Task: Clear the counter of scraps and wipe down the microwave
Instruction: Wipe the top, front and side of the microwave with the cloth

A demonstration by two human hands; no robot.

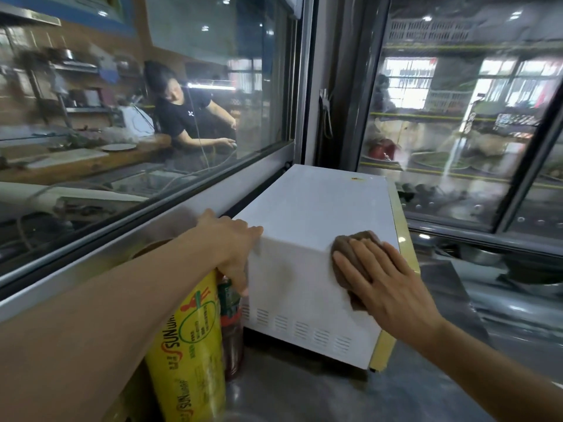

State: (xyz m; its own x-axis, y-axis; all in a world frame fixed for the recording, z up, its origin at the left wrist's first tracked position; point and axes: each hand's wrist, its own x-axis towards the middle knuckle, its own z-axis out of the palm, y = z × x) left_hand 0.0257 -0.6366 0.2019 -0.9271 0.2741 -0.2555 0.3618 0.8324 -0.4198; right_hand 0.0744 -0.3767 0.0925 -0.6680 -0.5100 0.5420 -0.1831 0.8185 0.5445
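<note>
A white microwave (316,208) with a pale yellow front edge stands on the grey counter (304,397), its vented side facing me. My right hand (384,281) lies flat with straight fingers on a brown cloth (350,248), pressing it against the upper edge of that side. My left hand (234,245) grips the microwave's near left corner, fingers over the top and thumb down the side.
A yellow cling-wrap box (189,339) and a dark bottle (233,324) stand just left of the microwave under my left arm. A glass window with a grey frame (122,239) runs along the left. Metal bowls (481,254) sit at the right.
</note>
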